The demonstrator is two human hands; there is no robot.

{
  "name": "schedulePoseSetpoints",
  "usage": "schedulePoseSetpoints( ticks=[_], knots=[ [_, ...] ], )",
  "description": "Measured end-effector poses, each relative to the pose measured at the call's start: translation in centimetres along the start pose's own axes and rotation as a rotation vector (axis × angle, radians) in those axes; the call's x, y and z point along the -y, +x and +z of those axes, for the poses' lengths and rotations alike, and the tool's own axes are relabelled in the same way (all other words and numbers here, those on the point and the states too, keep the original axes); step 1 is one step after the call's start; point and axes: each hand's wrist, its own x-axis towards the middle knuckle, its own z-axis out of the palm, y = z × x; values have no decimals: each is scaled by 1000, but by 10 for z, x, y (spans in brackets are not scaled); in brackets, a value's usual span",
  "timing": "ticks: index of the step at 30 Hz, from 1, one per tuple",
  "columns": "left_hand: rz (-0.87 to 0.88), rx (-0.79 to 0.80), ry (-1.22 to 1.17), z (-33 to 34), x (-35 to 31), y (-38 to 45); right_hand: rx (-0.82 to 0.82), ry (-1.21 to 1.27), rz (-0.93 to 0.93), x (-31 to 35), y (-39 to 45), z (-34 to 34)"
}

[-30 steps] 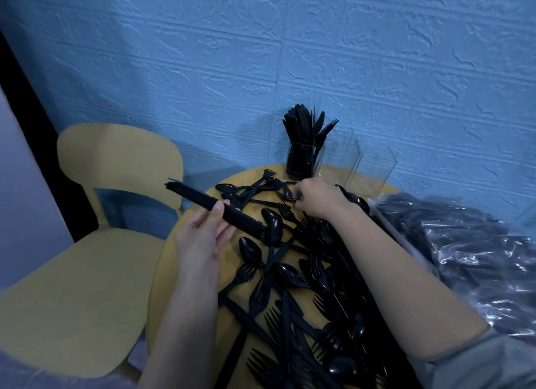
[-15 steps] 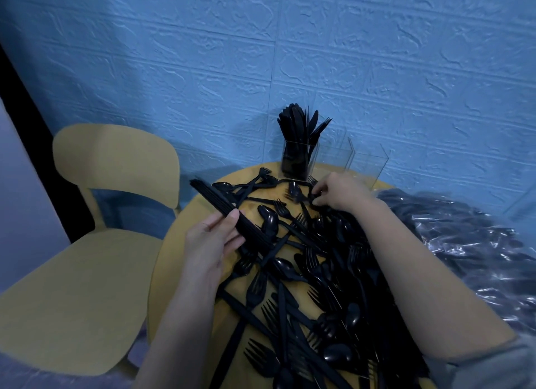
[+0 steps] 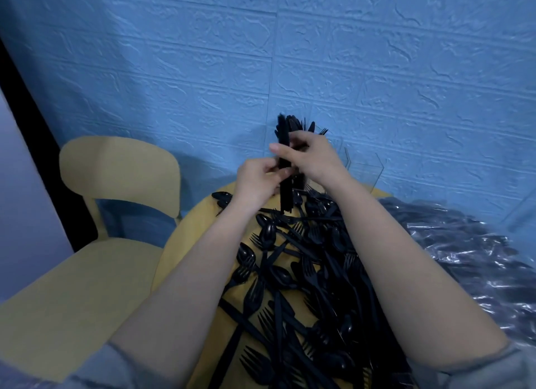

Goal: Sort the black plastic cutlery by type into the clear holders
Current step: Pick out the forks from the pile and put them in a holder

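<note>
Knife bundle (image 3: 283,168) upright above the far holder (image 3: 298,182), probably knives. Your left hand (image 3: 256,182) grips it low, your right hand (image 3: 314,159) pinches it higher; fingers clamped. Right holder (image 3: 367,174) looks empty. Most forks and spoons (image 3: 304,272) remain loose on the bench (image 3: 188,243).

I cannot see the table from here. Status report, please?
Both hands, left and right, grip upright knife bundle. Bundle raised before holders, not yet in. Loose cutlery pile covers table; nothing blocking.
</note>
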Motion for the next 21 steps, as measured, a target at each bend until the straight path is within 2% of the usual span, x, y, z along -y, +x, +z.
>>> schedulePoseSetpoints(
  ticks=[4, 8, 11, 14, 18, 21],
  knots=[
    [163, 43, 383, 11, -5, 15, -138, -167, 102, -4, 5, -9],
    [249, 115, 521, 30, -4, 30, -223, -254, 138, -19, 9, -17],
    [245, 147, 479, 37, -7, 42, -304, -192, 172, -28, 14, -32],
    [211, 111, 468, 31, -4, 58, -463, -43, 190, -37, 21, -55],
    [224, 100, 664, 32, 15, 79, -616, 128, 246, -43, 39, -70],
    [272, 77, 725, 43, 25, 86, -698, 203, 268, -43, 57, -63]
  ],
)
